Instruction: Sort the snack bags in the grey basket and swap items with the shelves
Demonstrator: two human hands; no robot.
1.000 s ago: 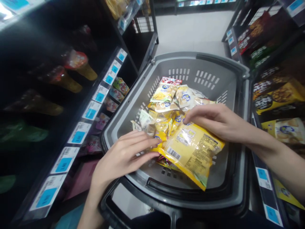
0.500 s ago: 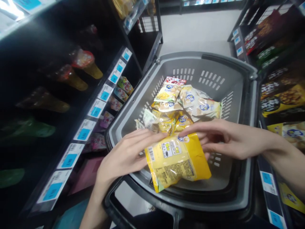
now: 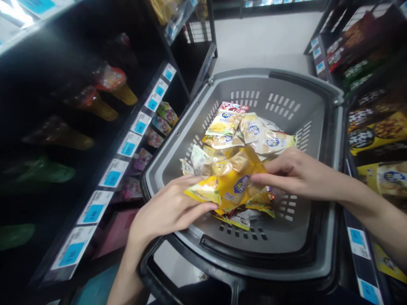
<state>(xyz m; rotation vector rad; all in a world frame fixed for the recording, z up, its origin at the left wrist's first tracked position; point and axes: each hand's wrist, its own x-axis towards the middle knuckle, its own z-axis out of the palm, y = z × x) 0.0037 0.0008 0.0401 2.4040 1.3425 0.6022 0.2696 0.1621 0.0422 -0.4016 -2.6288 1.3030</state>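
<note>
1. left hand: partly curled around the left end of the yellow bag, thumb along its lower edge, the other fingers going out of sight behind it.
2. right hand: gripping the bag's right side, with the thumb flat on the front and the fingers bent behind — their tips are hidden.
3. the yellow bag is held between both hands, over the near middle of the gray basket, above the other snack bags.
4. its printed front faces up toward the camera; the long axis slants from lower left to upper right, with a pale green and white corner at the left end.
5. on that front sits a blue badge with light lettering, tilted and too small to read, with smaller marks beside it.
6. in the basket, white snack bags with similar blue badges lie toward the far side; a red packet shows behind them.
7. price tags run along the left shelf, white with blue panels — the figures are blurred.
8. dark bags on the right shelf carry large white characters, not clear enough to read.
</note>
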